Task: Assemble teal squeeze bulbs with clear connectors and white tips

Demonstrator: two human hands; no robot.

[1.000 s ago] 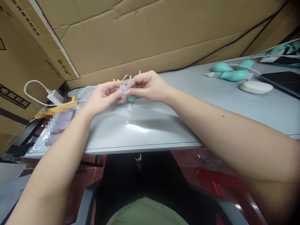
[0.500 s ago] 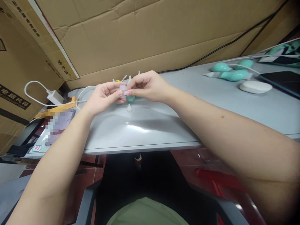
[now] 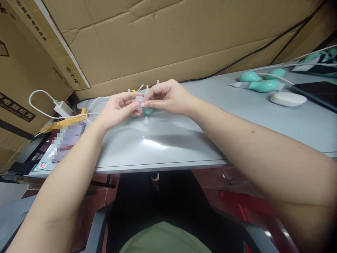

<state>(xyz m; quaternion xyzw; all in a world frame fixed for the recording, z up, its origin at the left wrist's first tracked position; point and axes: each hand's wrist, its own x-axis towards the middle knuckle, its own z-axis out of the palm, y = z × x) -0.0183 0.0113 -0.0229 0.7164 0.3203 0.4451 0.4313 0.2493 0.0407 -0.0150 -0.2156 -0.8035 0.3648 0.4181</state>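
A small clear plastic piece (image 3: pixel 139 102) is pinched by my left hand (image 3: pixel 117 109) between thumb and fingers, above the table. From the other side my right hand (image 3: pixel 168 97) closes thumb and forefinger on a small whitish part (image 3: pixel 142 104) at its right edge; whether the two parts are joined I cannot tell. Just below the hands a small translucent funnel-shaped tip (image 3: pixel 146 121) stands on the grey table (image 3: pixel 179 147). Behind the fingers a teal bulb (image 3: pixel 147 111) shows in part, with whitish nozzles (image 3: pixel 147 89) rising past the hands.
Several teal bulbs (image 3: pixel 265 85), a white oval object (image 3: pixel 288 99) and a dark flat device (image 3: pixel 316 92) lie at right. A phone-like slab (image 3: pixel 70 140), a yellow bar (image 3: pixel 65 123) and a white charger (image 3: pixel 63 109) with cable are at left. Cardboard (image 3: pixel 168 42) stands behind.
Both hands keep nearly the same pose around the clear piece. The whole view has shifted very slightly; nothing on the table has moved.
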